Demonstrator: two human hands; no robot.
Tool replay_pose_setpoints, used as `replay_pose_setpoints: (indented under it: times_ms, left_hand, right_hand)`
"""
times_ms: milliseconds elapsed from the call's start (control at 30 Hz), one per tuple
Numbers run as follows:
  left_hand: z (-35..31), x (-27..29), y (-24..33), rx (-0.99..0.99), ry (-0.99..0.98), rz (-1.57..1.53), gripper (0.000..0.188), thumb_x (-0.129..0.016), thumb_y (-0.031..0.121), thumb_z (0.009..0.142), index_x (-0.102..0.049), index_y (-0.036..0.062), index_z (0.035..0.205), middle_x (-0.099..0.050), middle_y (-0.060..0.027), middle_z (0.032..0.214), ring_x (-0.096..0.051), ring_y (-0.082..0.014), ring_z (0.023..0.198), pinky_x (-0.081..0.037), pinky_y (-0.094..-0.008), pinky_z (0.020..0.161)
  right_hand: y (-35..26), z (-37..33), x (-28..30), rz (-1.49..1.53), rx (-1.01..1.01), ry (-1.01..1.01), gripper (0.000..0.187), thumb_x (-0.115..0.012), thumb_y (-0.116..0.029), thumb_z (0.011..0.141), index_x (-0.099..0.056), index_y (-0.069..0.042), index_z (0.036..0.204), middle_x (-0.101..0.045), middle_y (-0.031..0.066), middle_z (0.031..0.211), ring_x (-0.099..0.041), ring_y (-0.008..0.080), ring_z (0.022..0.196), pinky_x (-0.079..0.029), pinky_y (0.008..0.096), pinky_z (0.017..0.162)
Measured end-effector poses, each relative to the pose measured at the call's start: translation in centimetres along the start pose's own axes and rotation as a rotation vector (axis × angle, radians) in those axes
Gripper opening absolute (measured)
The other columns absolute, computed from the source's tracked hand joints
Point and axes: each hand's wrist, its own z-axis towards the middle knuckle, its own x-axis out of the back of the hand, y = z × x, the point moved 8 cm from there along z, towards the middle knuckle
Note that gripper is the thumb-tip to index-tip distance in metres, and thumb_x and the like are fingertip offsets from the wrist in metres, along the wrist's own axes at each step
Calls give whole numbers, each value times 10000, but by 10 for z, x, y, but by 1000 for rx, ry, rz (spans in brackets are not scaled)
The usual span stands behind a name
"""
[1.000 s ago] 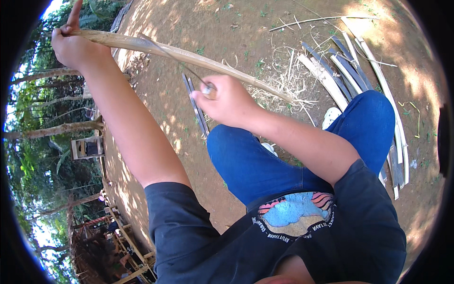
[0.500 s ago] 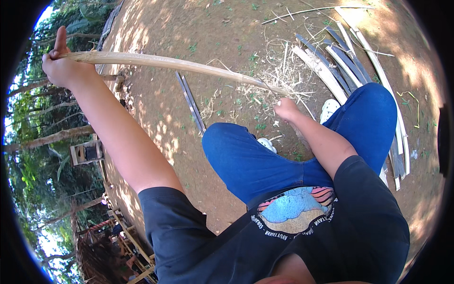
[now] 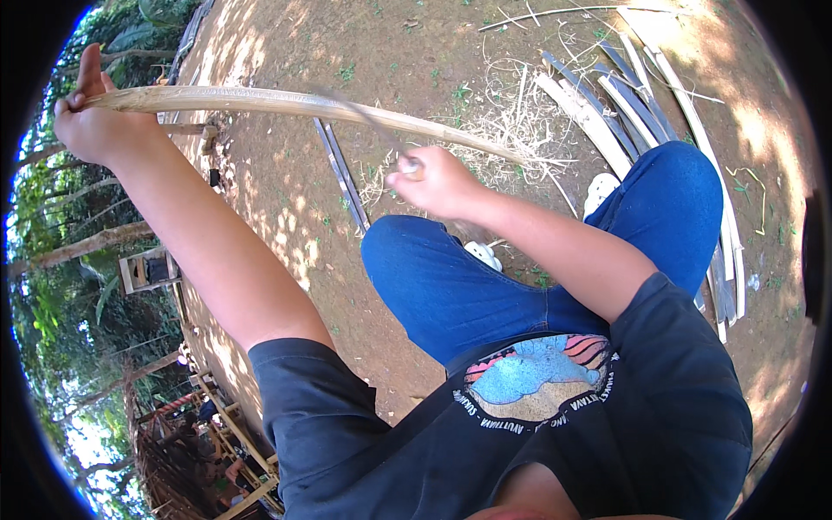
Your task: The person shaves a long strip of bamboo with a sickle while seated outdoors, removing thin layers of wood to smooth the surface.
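A long, pale strip of split wood that looks like bamboo (image 3: 251, 99) stretches from far left toward the ground ahead. My left hand (image 3: 113, 134), arm outstretched, grips its raised end, one finger pointing up. My right hand (image 3: 442, 184) is closed around the handle of a knife (image 3: 374, 130). Motion blurs the blade, which crosses the strip near its middle; whether it touches cannot be made out. The strip's other end comes down over a heap of thin shavings (image 3: 520, 143).
Several pale and dark slats (image 3: 598, 121) lie beyond my right knee. Two dark strips (image 3: 341, 178) rest on the dirt ahead of my left knee. A thin stick (image 3: 576, 12) lies farther out. Trees and a wooden structure (image 3: 238, 433) stand at the left.
My right hand and the knife have moved left along the strip, from near its low end to its middle. My left hand has shifted slightly left and up.
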Motion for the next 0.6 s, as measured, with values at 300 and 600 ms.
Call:
replay_pose_setpoints:
  times_ms: [300, 600]
  left_hand:
    - [9, 21, -16, 32, 20, -3, 333, -136, 221, 985, -362, 115, 765, -711, -220, 970, -567, -222, 1200, -115, -414, 1224]
    - [18, 16, -19, 2, 6, 25, 344, -124, 222, 976, -376, 114, 769, -702, -235, 1032, -578, -264, 1215, -146, -439, 1193]
  right_hand:
    - [115, -14, 39, -139, -378, -19, 217, -638, -232, 833, -626, -21, 781, -636, 115, 663, -612, 224, 604, -493, 390, 602]
    - [150, -17, 34, -131, -408, 136, 217, -623, -187, 844, -644, 15, 921, -655, 133, 714, -653, 252, 684, -521, 403, 669]
